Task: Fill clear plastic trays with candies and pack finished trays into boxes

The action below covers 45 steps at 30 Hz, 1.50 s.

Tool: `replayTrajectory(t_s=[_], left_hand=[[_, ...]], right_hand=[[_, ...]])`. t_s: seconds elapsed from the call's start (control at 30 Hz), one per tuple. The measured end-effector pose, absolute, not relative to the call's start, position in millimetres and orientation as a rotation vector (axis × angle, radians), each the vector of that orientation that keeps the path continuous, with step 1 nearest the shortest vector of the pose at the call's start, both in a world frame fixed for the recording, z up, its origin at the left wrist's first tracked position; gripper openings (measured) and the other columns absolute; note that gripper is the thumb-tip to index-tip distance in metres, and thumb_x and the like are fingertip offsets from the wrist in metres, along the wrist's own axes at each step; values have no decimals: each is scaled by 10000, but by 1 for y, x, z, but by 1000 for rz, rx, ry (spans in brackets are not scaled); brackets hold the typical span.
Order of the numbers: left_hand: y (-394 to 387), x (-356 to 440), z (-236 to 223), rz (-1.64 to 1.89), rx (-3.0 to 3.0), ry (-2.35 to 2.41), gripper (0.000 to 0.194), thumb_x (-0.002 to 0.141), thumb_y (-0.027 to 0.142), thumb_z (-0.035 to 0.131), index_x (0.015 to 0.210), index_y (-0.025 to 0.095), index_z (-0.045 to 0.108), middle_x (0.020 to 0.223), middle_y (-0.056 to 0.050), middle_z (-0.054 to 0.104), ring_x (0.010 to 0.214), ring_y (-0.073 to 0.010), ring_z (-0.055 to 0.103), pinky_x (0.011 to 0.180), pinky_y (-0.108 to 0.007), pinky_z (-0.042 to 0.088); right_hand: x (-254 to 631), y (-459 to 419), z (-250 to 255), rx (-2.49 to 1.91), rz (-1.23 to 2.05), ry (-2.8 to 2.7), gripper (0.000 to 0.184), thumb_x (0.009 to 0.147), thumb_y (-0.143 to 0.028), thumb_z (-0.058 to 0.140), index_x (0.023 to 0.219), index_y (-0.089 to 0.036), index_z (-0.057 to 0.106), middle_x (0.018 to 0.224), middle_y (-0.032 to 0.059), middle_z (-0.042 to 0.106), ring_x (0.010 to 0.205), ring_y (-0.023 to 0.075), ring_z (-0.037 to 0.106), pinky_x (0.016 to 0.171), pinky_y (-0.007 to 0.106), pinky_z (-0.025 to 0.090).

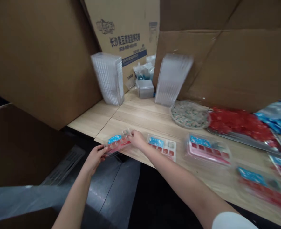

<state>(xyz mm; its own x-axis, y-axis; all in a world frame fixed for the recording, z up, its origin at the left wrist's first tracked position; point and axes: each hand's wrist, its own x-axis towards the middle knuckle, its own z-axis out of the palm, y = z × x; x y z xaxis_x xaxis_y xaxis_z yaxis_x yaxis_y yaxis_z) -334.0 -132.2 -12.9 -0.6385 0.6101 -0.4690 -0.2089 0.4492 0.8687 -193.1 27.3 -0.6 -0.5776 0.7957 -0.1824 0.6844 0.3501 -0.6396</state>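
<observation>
My left hand grips the left end of a clear plastic compartment tray, fingers closed on its edge. On the opposite end, my right hand is closed round the tray's right side. A blue patterned packet, red pieces and something pink show inside the tray, which is held at the table's front edge; motion blurs it. Just right of my right hand lies a second filled tray, partly behind my forearm. Farther right stands a stack of similar filled trays.
Stacked clear plastic trays and another stack stand at the back. A round dish of small packets sits beside a metal tray heaped with red packets. Large cardboard boxes surround the wooden table.
</observation>
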Motion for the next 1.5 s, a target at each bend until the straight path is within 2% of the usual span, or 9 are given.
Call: replayTrajectory(t_s=[0.17,0.3,0.43,0.67,0.83,0.97,1.3,1.4,1.5], left_hand=[[-117,-309,12,1168,567,1884,686,629,432,701,1205,122,494,768,-34,630,633,-114,560,573,-215,411],[-76,-264,15,1009,828,1698,490,675,417,634,1082,146,605,874,-54,644,661,-111,546,576,-212,416],[-40,-226,2,858,1107,1707,430,707,375,567,1060,136,620,785,-46,638,611,-120,532,534,-216,403],[-27,-211,-16,771,1340,1824,366,753,377,490,973,129,645,838,-80,675,765,-199,600,620,-258,430],[-28,-207,-17,669,1528,1861,359,808,417,419,744,142,642,731,-65,651,732,-205,586,678,-291,417],[-34,-202,-19,762,1429,1980,330,792,425,460,812,144,632,817,-96,650,807,-234,582,748,-337,417],[-59,-200,26,874,751,1711,494,656,496,661,1020,167,598,1022,-93,644,910,-242,600,764,-344,491],[-48,-181,55,886,787,1711,500,656,498,667,1037,180,614,1059,-82,635,961,-244,580,753,-321,495],[-21,-142,73,907,982,1679,481,677,519,631,1000,162,632,982,-77,648,880,-220,589,687,-290,490]], right_hand=[[-117,12,6,-1259,1108,-2208,265,804,-260,488,1013,-212,645,943,38,676,819,154,605,733,253,442],[-40,-1,1,-1304,1113,-1938,354,788,-284,478,1105,-186,605,1019,68,647,860,188,592,800,325,449],[4,-15,-13,-1515,970,-1861,461,779,-326,467,1180,-111,546,1106,134,586,994,244,546,871,383,428],[17,-26,-35,-1551,983,-1836,523,784,-331,450,1244,-83,474,1195,168,529,1125,260,487,984,412,365],[11,-26,-42,-1523,1052,-1744,557,784,-328,439,1290,-97,411,1261,159,498,1185,258,441,1009,429,345],[4,-29,-41,-1549,1098,-1652,575,773,-308,451,1310,-116,380,1321,152,448,1239,256,394,1031,439,321],[20,-36,21,-1322,1212,-1710,543,785,-248,474,1320,-216,391,1301,81,476,1225,190,421,1036,366,341],[52,-31,55,-1332,1133,-1758,585,789,-309,506,1349,-221,362,1360,83,423,1267,217,371,1050,392,317],[94,-14,74,-1350,1000,-1750,520,806,-345,502,1307,-228,428,1326,78,466,1224,228,420,1019,400,343]])
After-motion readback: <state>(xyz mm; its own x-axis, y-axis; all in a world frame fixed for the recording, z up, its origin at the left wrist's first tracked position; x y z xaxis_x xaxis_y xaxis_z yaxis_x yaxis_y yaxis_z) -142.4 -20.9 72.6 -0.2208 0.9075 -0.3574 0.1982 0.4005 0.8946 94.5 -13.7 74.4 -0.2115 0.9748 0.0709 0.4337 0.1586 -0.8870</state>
